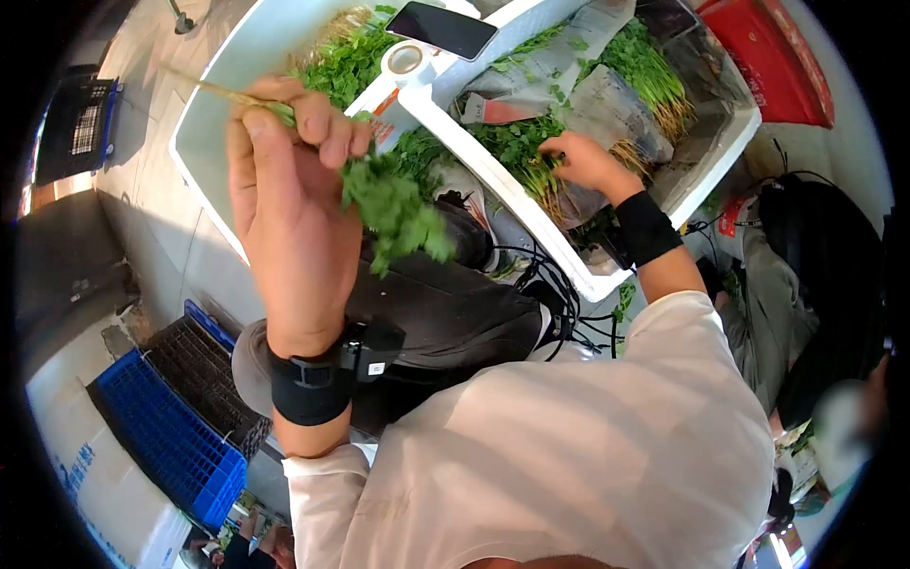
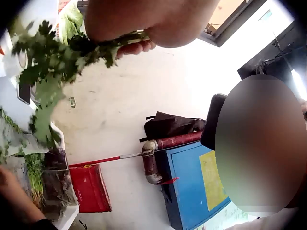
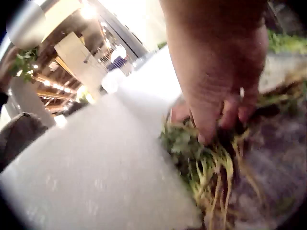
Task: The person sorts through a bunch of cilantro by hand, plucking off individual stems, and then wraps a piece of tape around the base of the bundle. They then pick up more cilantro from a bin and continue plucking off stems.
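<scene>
Green leafy herb sprigs on pale stems (image 1: 396, 204) sit closest on my feed, clamped in the raised left hand (image 1: 294, 190). Fingers and thumb curl round the stem ends, so the leaves droop free below the fist. I judge this grip holds the small bunch together and clear of the boxes.

Just beyond, the right hand (image 1: 586, 161) is down inside the white foam box (image 1: 559, 251), its fingers bent into a loose heap of the same herb (image 1: 521, 156). The right wrist view shows fingertips (image 3: 206, 134) among yellowish stalks, hard against the box wall, and I read them as pinching a few. The two hands are well apart.

That box also holds grey newspaper wrapping (image 1: 607, 109), likely a lining, with a rooted bundle of herb (image 1: 649, 76) lying on it. A second white foam box (image 1: 213, 114) alongside carries more greens in its far corner. On the adjoining rims rest a white tape roll (image 1: 406, 60) and a black smartphone (image 1: 443, 29). Farthest off is a red plastic crate (image 1: 782, 52).
</scene>
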A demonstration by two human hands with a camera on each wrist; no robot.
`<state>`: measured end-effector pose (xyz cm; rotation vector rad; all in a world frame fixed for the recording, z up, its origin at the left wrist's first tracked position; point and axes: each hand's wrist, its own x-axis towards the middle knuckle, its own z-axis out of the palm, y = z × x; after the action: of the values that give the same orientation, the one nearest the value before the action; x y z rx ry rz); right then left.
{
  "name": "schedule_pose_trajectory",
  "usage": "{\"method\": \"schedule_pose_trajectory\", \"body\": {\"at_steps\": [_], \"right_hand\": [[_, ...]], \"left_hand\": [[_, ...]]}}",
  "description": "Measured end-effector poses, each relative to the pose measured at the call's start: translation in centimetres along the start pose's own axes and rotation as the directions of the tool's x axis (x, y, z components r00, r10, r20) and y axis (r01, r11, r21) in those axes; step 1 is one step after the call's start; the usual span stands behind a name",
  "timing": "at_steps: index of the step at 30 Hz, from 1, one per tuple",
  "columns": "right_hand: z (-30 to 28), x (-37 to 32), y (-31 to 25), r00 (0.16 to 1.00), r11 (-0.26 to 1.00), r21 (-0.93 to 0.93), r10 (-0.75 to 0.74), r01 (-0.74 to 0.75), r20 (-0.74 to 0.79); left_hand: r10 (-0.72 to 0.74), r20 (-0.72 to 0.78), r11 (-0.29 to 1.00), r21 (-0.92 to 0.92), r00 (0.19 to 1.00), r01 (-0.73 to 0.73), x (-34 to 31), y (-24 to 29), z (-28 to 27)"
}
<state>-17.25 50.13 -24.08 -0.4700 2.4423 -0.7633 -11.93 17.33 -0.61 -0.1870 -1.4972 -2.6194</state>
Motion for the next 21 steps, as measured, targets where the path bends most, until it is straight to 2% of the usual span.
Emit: {"method": "schedule_pose_trajectory", "body": {"at_steps": [1,2,4,8,10,11,12,14,16,18,20,21], "right_hand": [[0.3,0.5,-0.3,1.000,1.000,0.001,0.005,-0.005,0.016],[0.6,1.0,-0.2,1.000,1.000,0.008,-0.003,0.003,0.025],[1.4,1.7,0.5,0.995,0.983,-0.158,-0.094,0.097,0.022],[1.5,2.5,1.5,0.992,0.980,-0.158,-0.123,0.119,-0.020],[1.6,2.3,1.4,0.976,0.989,-0.013,-0.148,0.148,-0.161],[0.7,2.0,0.5,0.965,0.987,-0.002,-0.159,0.162,-0.208],[0.4,1.8,0.0,0.966,0.987,-0.003,-0.158,0.161,-0.204],[-0.6,1.4,-0.9,0.948,0.969,0.169,-0.125,0.180,-0.292],[-2.3,0.0,-2.3,0.936,0.973,0.127,-0.145,0.194,-0.320],[-3.8,-1.1,-3.5,0.908,0.954,0.193,-0.140,0.231,-0.394],[-4.9,-2.0,-3.7,0.903,0.954,0.197,-0.131,0.228,-0.410],[-5.5,-2.7,-4.0,0.901,0.912,0.347,-0.049,0.216,-0.432]], "left_hand": [[0.058,-0.049,0.998,0.022,0.997,-0.057,0.4,-0.5,0.3],[0.056,-0.058,0.998,0.033,0.997,-0.054,0.8,-0.8,0.5],[0.147,-0.106,0.988,0.057,0.983,-0.141,1.9,-1.6,0.8],[0.201,-0.060,0.979,-0.008,0.978,-0.202,3.7,-4.5,0.5],[0.088,-0.200,0.971,0.237,0.976,-0.039,3.5,-5.6,0.6],[0.089,-0.229,0.961,0.275,0.969,-0.024,3.7,-6.5,0.4],[0.087,-0.233,0.962,0.273,0.969,-0.021,3.6,-7.1,0.0],[-0.038,-0.198,0.955,0.280,0.979,0.094,3.6,-8.3,-0.7],[-0.080,-0.180,0.954,0.271,0.980,0.127,3.4,-9.6,-1.7],[-0.274,-0.161,0.921,0.241,0.948,0.307,3.3,-10.1,-2.2],[-0.280,-0.163,0.907,0.277,0.946,0.316,3.4,-9.9,-1.4],[-0.291,-0.119,0.918,0.243,0.949,0.312,3.4,-9.5,-1.0]]}}
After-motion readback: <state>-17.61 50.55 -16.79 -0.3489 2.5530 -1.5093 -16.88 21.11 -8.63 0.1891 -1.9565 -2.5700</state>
